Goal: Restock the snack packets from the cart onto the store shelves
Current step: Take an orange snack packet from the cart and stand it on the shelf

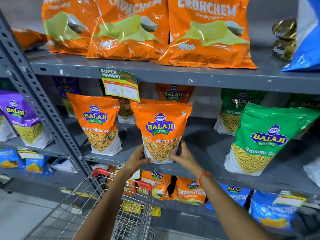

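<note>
Head view: the left hand [138, 159] and right hand [181, 155] are pinching the lower corners of an orange Mitha Mix packet [161, 130], standing it upright, label outward, long axis vertical, at the middle shelf [207, 146] front edge beside a matching packet [98, 123]. Placing seems underway; next, releasing without toppling. The cart [121, 196] is waiting below.

Orange Balaji packet [160, 129] upright at the middle shelf [207, 149] front edge.
</note>
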